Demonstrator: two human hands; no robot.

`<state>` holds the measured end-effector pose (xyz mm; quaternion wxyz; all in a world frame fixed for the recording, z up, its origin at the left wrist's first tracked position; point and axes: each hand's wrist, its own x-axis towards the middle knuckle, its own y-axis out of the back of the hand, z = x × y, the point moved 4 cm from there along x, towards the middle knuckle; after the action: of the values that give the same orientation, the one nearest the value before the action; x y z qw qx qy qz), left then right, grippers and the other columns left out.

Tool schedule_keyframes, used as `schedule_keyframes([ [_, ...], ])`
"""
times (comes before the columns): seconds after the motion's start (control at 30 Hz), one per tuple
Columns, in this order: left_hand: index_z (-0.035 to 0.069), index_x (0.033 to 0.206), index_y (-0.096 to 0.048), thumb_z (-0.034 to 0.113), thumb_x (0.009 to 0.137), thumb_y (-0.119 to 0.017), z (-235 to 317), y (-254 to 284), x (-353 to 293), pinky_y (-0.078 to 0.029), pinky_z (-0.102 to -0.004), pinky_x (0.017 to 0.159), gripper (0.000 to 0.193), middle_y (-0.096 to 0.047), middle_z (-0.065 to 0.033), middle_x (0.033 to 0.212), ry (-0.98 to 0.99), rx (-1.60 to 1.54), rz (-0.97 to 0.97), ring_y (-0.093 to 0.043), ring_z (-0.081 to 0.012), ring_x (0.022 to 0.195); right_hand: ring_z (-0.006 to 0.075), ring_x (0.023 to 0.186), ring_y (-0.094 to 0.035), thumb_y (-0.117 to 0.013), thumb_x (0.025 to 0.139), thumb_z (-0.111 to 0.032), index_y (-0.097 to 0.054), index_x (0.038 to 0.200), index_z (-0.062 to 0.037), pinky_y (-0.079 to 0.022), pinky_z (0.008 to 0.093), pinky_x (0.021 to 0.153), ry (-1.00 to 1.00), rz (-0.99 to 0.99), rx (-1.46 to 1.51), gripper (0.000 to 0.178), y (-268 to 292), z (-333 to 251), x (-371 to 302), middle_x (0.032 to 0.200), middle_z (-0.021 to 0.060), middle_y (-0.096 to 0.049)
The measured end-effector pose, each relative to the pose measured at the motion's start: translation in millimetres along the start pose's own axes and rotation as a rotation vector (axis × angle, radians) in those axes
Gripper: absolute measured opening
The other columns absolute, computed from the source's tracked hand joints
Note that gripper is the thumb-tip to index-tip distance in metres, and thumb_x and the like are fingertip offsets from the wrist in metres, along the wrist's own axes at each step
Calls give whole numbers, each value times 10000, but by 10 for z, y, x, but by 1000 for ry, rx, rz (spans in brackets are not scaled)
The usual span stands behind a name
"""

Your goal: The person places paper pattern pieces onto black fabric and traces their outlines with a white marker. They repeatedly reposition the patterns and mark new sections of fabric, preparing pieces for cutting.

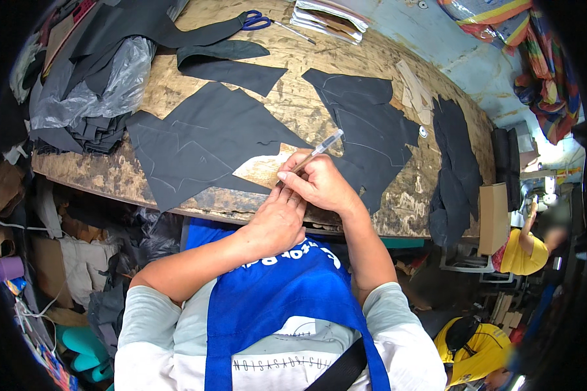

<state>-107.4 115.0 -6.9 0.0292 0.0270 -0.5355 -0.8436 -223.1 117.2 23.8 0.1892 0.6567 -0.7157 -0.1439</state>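
Closest to the camera is a bright blue cloth apron with white lettering (274, 287), worn over a pale grey and white T-shirt (151, 326). Past that, both hands are together at the near edge of a worn, scuffed wooden table (111, 173). The right hand (319, 182) is closed in a pinch grip on a slim brown pen with a clear plastic end (327, 141), which slants up and to the right. The left hand (277, 225) is half curled, fingers together, right up against the right one; can't tell if it's gripping anything.

Just left of the hands there's a big flat piece of black material with pale drawn lines (195, 137), and a second black marked piece with an angular outline (365, 124) lies to the right. Blue-handled scissors (257, 21) are up at the far side, well away from the hands.
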Motion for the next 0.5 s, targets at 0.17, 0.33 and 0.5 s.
schedule_keyframes([
  [0.17, -177, 1309, -329, 216, 794, -584, -30, -3, -5, -170, -523, 1125, 696, -324, -345, 1378, 16, -87, 82, -207, -442, 1369, 107, 697, -576, -615, 889, -122, -631, 912, 18, -474, 251, 624, -82, 115, 219, 143, 81, 64, -50, 793, 49, -638],
  [0.33, -40, 1322, -420, 90, 790, -624, -284, 125, -48, -328, -419, 1080, 584, -337, -269, 1420, 129, -563, 369, -378, -369, 1306, 234, 946, -653, -678, 812, -107, -649, 959, -5, -502, 318, 802, -175, 460, -105, 182, 461, 257, -502, 979, 161, -670],
  [0.5, -13, 1014, -658, -38, 733, -611, -386, 125, -54, -455, -382, 960, 286, -547, -202, 1240, 88, -392, 467, -524, -353, 1159, 301, 1146, -566, -809, 645, -56, -648, 955, -41, -414, 406, 1000, -54, 488, -317, 350, 405, 411, -884, 1022, 116, -682],
])
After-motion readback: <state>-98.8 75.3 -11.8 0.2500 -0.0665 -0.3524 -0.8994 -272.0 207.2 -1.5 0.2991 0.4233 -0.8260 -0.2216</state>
